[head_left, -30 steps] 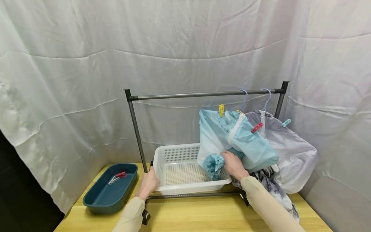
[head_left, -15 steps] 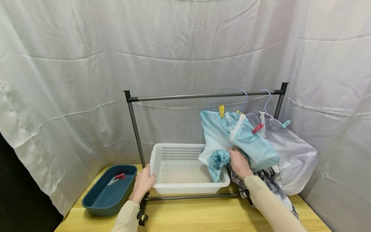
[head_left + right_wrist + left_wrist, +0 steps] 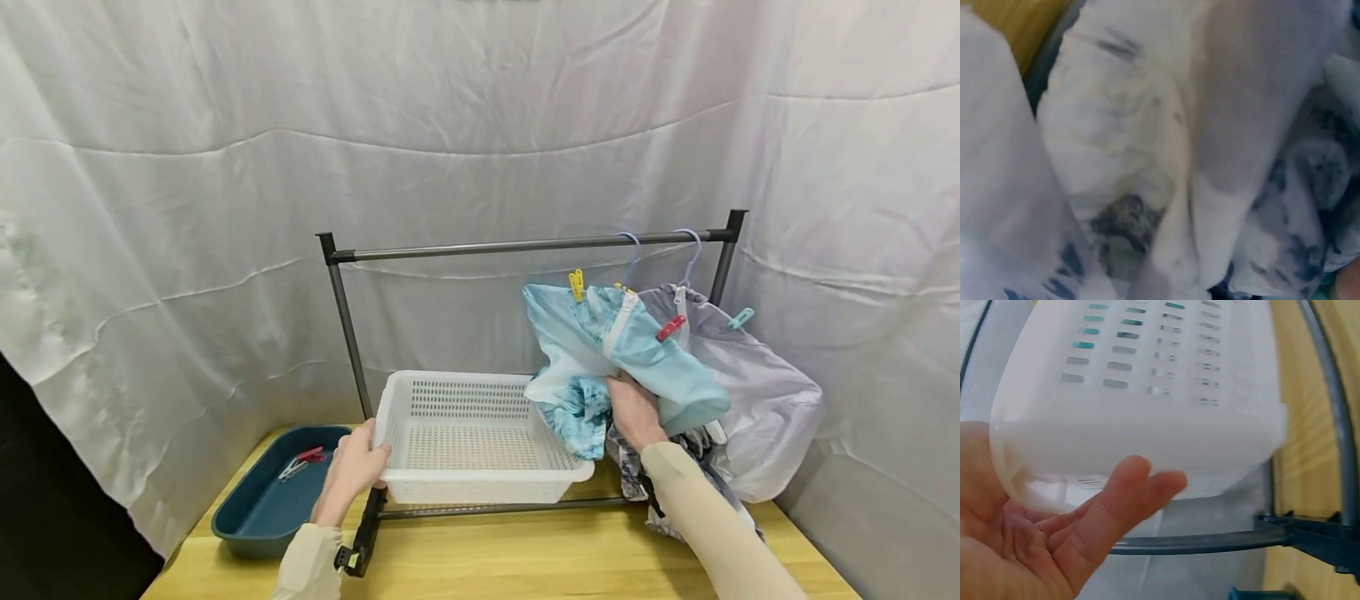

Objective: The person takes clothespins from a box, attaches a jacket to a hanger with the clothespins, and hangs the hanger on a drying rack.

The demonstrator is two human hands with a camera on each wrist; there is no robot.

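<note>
My left hand (image 3: 351,468) grips the left end of a white perforated basket (image 3: 472,490), lifted and tilted under the rack; in the left wrist view the fingers (image 3: 1116,512) curl under its rim (image 3: 1147,437). My right hand (image 3: 633,408) holds up the bunched lower part of a light blue garment (image 3: 622,350) that hangs from a hanger on the grey rail (image 3: 525,245), clear of the basket's right end. The right wrist view shows only white and dark-patterned cloth (image 3: 1147,162) close up. A yellow clip (image 3: 575,283) and a red clip (image 3: 666,328) sit on the garment.
A pale grey garment (image 3: 757,400) hangs at the rail's right end with a teal clip (image 3: 739,317). A dark teal tray (image 3: 255,517) with clips (image 3: 300,461) lies at the left on the wooden table (image 3: 510,558). White cloth backs everything.
The basket has slid left and its left end has risen in my left hand. My right hand has lifted the blue garment's bunched end up and right, out of the basket.
</note>
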